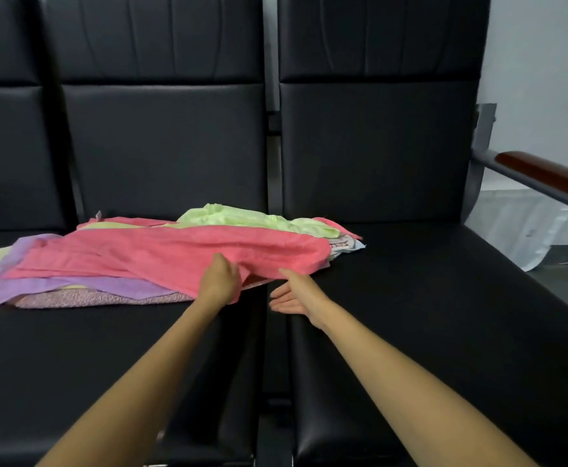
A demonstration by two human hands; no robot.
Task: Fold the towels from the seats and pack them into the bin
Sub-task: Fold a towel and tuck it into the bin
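Observation:
A heap of towels lies on the middle black seat (107, 348). On top is a pink towel (161, 254), with a light green towel (242, 219) behind it and a purple towel (83, 286) and a speckled pink one (100, 298) under it. My left hand (220, 281) grips the near edge of the pink towel. My right hand (296, 294) is beside it with straight fingers, its fingertips at the towel's lifted edge by the gap between seats. No bin is in view.
The right black seat (444, 315) adjoins the middle one, with a metal frame gap between. A wooden armrest (545, 176) on a metal bar runs along the right side. Seat backs rise behind. A pale wall and floor are at far right.

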